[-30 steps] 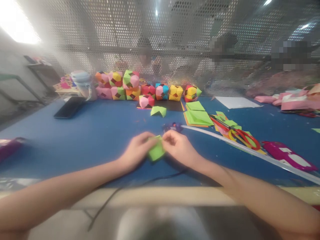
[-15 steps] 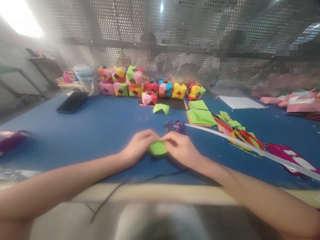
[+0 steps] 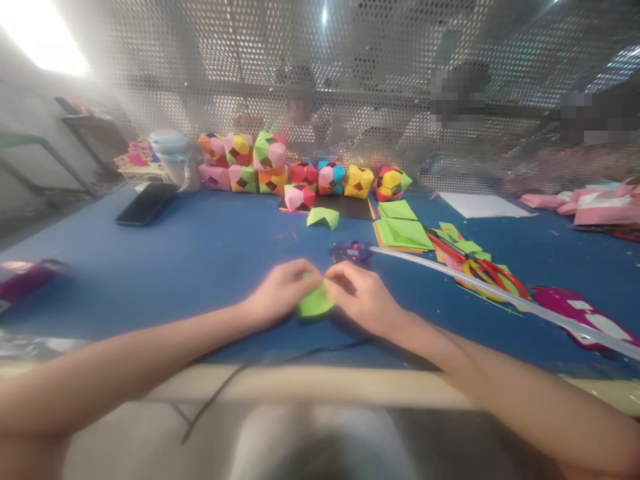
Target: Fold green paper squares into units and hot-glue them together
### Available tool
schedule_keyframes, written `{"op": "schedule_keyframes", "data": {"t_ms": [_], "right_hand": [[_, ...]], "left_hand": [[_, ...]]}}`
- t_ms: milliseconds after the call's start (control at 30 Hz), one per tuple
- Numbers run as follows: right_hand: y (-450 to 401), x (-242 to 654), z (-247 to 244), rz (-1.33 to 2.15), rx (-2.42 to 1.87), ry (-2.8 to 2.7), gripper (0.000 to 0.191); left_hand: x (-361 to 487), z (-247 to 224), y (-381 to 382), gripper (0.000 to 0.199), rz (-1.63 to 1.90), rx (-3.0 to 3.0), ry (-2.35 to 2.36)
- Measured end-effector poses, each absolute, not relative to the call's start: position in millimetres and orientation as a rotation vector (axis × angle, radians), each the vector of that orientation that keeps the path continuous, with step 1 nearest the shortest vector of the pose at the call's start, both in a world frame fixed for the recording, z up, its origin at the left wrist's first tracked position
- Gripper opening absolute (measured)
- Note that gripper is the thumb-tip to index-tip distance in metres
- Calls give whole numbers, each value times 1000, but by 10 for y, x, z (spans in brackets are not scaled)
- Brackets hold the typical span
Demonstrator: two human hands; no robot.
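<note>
Between my hands, low over the front of the blue table [image 3: 200, 260], is a piece of green paper [image 3: 315, 304], its folds blurred. My left hand [image 3: 283, 290] pinches its upper left edge. Fingers of my right hand [image 3: 363, 293] grip the upper right side, with the fingertips of both hands almost touching. Just behind my right hand lies a dark purple glue gun [image 3: 351, 251], a long clear glue stick [image 3: 450, 272] running out of it to the right. A folded green paper piece [image 3: 323, 217] stands farther back.
Several colourful paper balls [image 3: 300, 175] line the back beside a lidded cup [image 3: 173, 160]. Green paper squares [image 3: 405, 233], scissors [image 3: 493, 277] and a magenta case [image 3: 583, 317] are at right. A phone [image 3: 146, 203] lies left; a black cord [image 3: 320, 350] crosses the front edge.
The green paper has tilted and dropped slightly between my fingers. My hands keep their pinch in nearly the same place; the other things stay put.
</note>
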State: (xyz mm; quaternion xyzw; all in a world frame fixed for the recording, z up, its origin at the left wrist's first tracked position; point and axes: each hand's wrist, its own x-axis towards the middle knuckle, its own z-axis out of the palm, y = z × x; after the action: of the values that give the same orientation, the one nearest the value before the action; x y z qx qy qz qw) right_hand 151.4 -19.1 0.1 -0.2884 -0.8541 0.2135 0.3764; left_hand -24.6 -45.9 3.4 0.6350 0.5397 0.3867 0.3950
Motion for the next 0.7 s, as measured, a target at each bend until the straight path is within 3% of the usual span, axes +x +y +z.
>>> {"op": "schedule_keyframes", "data": {"t_ms": [700], "right_hand": [[-195, 1533, -40, 359, -567, -2319, 19]], "left_hand": [[-231, 70, -540, 11, 861, 1825, 1344]]}}
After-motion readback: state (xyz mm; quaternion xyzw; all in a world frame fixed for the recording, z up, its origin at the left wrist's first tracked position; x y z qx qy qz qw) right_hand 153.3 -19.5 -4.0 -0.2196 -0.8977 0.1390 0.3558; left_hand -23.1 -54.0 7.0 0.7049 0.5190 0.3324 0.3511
